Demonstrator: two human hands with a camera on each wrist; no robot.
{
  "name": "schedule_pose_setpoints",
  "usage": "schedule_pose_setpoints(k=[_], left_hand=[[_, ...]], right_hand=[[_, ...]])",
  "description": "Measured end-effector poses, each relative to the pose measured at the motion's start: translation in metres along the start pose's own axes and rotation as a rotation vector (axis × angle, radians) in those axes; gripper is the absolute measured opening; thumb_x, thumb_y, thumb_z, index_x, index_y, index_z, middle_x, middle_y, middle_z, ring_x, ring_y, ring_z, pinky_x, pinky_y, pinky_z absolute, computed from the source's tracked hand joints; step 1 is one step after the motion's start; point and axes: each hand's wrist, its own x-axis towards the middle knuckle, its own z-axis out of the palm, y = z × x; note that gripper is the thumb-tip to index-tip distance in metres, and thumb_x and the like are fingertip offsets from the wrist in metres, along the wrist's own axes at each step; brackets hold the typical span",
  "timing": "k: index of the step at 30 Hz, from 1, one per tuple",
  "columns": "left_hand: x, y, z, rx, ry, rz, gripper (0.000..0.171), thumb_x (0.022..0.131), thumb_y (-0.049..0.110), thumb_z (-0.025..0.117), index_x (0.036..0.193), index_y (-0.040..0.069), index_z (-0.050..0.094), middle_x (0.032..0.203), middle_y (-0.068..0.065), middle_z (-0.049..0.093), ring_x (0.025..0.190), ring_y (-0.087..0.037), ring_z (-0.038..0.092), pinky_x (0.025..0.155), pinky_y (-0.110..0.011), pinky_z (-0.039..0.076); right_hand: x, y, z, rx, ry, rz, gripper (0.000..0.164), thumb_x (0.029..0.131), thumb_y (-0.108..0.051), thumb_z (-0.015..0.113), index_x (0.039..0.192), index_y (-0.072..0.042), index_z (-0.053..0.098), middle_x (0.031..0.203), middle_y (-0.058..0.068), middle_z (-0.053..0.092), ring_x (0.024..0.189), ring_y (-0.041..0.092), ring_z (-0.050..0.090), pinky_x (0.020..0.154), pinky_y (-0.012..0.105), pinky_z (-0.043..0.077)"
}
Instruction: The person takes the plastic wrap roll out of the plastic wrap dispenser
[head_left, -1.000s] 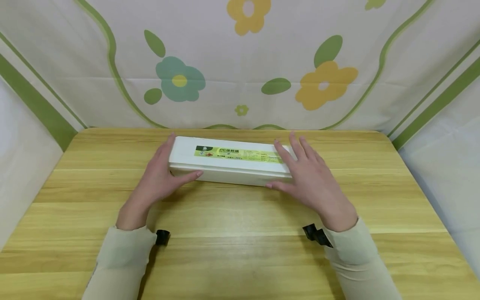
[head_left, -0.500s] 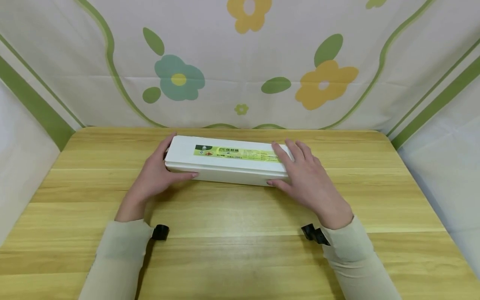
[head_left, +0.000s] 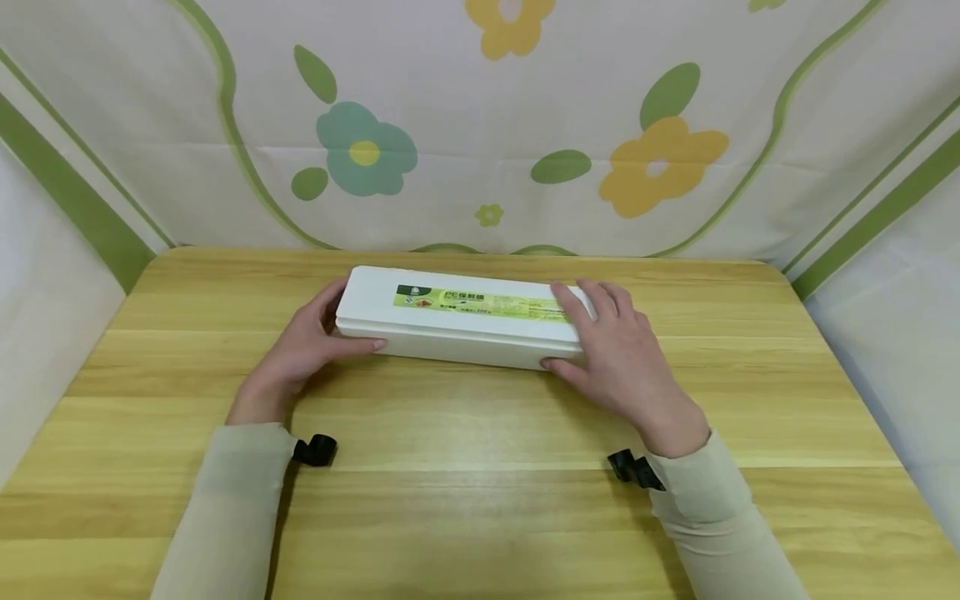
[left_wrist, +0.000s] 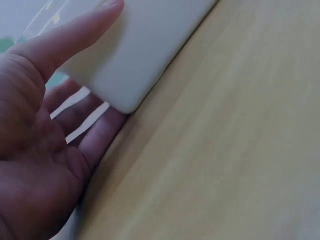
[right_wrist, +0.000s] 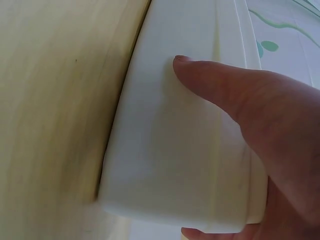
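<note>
I look over a wooden table [head_left: 465, 517] backed by a flower-print cloth [head_left: 465, 100]. Near its far edge lies a long white box [head_left: 457, 340], the left hand [head_left: 298, 348] and right hand [head_left: 624, 358] gripping its ends, both thumbs against the front.

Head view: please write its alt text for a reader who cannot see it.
A person's left-hand grip and right-hand grip hold opposite ends of a long white box with a green label at a wooden table. Behind is a flowered cloth.
</note>
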Motion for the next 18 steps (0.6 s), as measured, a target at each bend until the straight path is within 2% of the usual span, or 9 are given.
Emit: schedule_pose_setpoints(k=[2,4,9,18], left_hand=[[0.0014,-0.003,-0.0018,-0.028,-0.009,-0.001,0.104,0.085,0.01,0.093,0.169,0.033,0.035,0.164,0.002,0.046,0.143,-0.016,0.045,0.107,-0.015,0.042],[0.0018,-0.0039,-0.0028,-0.031,-0.015,-0.007,0.104,0.086,0.01,0.092,0.169,0.034,0.034,0.166,0.001,0.045,0.144,-0.016,0.044,0.107,-0.014,0.041],[0.0018,-0.005,-0.0027,-0.036,-0.012,-0.03,0.105,0.087,0.01,0.092,0.171,0.032,0.032,0.168,-0.002,0.045,0.143,-0.016,0.047,0.106,-0.014,0.044],[0.0021,-0.0075,-0.0018,-0.022,0.001,-0.017,0.102,0.087,0.011,0.092,0.17,0.031,0.035,0.164,-0.001,0.048,0.139,-0.015,0.05,0.106,-0.015,0.044]], right_hand=[[-0.0002,0.0006,-0.0001,0.005,0.008,0.001,0.1,0.088,-0.047,0.089,0.167,-0.021,0.034,0.166,0.022,0.039,0.15,0.049,0.035,0.106,0.072,0.046],[-0.0005,0.0009,0.0003,0.012,0.019,0.0,0.099,0.087,-0.046,0.09,0.167,-0.021,0.035,0.165,0.021,0.04,0.15,0.049,0.035,0.106,0.072,0.045],[-0.0011,0.0012,0.0022,0.035,0.033,-0.001,0.099,0.087,-0.046,0.09,0.167,-0.022,0.037,0.165,0.02,0.04,0.15,0.048,0.035,0.107,0.072,0.044],[-0.0004,0.0011,0.0036,0.041,0.042,0.006,0.1,0.086,-0.046,0.09,0.167,-0.023,0.037,0.165,0.019,0.041,0.149,0.047,0.036,0.106,0.073,0.045]])
